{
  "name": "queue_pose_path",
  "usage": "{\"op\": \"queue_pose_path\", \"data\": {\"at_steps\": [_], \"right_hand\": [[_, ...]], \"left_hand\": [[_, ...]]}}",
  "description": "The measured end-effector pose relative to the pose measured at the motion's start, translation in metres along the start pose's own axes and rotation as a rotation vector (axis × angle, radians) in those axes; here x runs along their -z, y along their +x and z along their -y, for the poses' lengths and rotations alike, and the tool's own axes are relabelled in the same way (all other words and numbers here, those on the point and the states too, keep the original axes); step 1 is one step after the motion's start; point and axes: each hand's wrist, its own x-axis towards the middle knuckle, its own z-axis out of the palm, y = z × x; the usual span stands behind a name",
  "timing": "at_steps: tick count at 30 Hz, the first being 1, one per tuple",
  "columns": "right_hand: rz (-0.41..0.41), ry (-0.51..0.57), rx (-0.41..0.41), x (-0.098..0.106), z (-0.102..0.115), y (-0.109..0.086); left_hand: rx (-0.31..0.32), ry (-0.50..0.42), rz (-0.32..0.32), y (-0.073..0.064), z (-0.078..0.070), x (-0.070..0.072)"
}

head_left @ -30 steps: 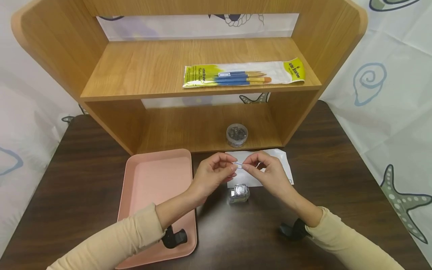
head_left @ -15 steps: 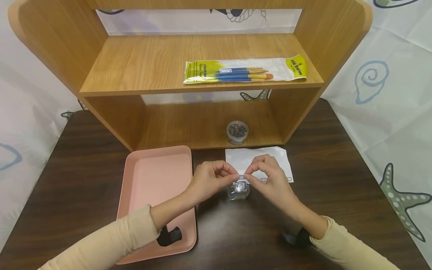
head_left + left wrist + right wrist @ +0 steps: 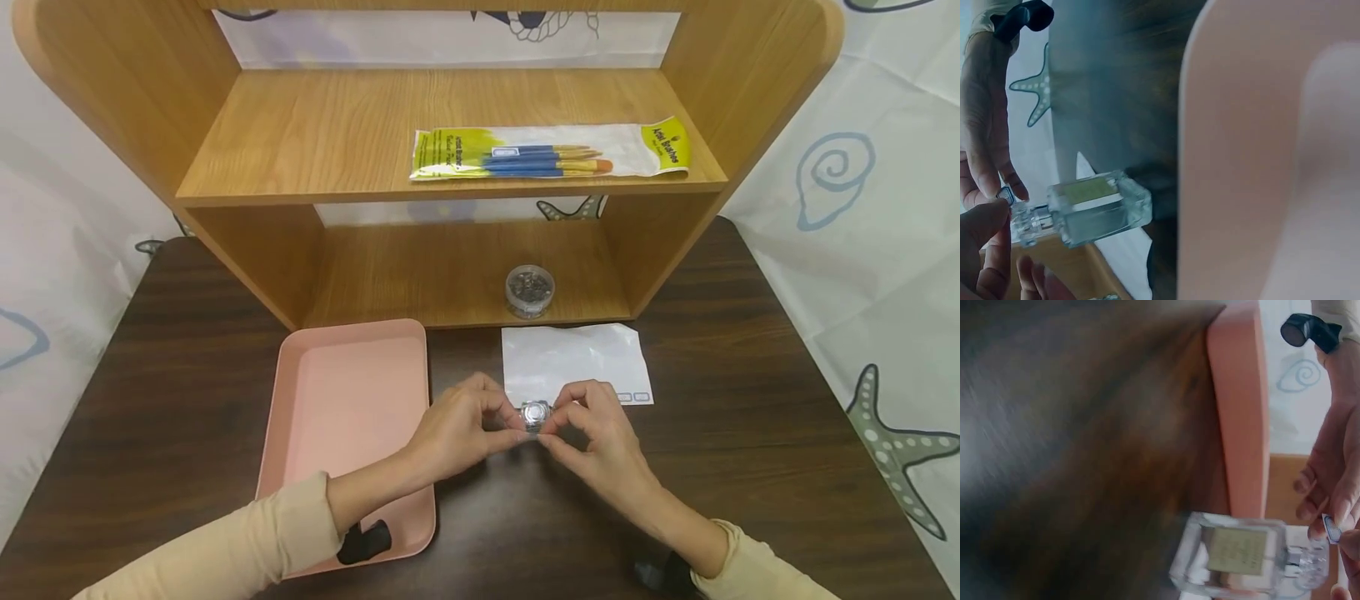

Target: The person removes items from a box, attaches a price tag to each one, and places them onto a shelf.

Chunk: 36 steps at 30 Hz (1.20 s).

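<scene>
Between the fingertips of my left hand (image 3: 461,427) and right hand (image 3: 600,437) is a small white sticker label (image 3: 1331,529) with a blue border. Each hand pinches one end of it with thumb and index finger. Right behind the label, at the level of its cap, stands a clear glass perfume bottle (image 3: 1097,206) with a pale greenish label on its front. In the head view only its silvery top (image 3: 535,414) shows between the fingers. The label (image 3: 1005,195) sits close to the cap in the left wrist view.
A white sheet with printed blue-bordered labels (image 3: 577,362) lies behind the bottle. On the left is a pink tray (image 3: 279,433). A wooden shelf (image 3: 450,198) holds a packet of artist brushes (image 3: 551,152) and a round clear tub (image 3: 529,292) of small dark pieces.
Both hands have moved toward the body and down, bringing the pinched label from over the white sheet to the front of the bottle's cap. The view has tilted slightly.
</scene>
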Motion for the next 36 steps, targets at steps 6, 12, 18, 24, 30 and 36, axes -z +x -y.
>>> {"op": "queue_pose_path", "data": {"at_steps": [6, 12, 18, 24, 30, 36], "right_hand": [[-0.010, -0.011, -0.016, -0.006, -0.003, -0.009], [-0.004, -0.002, -0.059, -0.012, -0.010, -0.016], [0.011, 0.002, -0.073, -0.017, -0.015, -0.020], [-0.014, 0.000, -0.021, -0.019, -0.019, -0.019], [-0.027, 0.003, 0.009, -0.022, -0.023, -0.017], [-0.033, -0.007, 0.032, -0.025, -0.027, -0.014]], "left_hand": [[-0.021, 0.042, -0.010, -0.001, 0.007, -0.009], [-0.015, 0.061, 0.025, 0.002, 0.013, -0.016], [-0.043, 0.096, 0.021, 0.005, 0.016, -0.020], [-0.085, 0.150, 0.002, 0.007, 0.017, -0.022], [-0.101, 0.182, -0.001, 0.010, 0.017, -0.022], [-0.129, 0.176, -0.010, 0.013, 0.018, -0.022]]}}
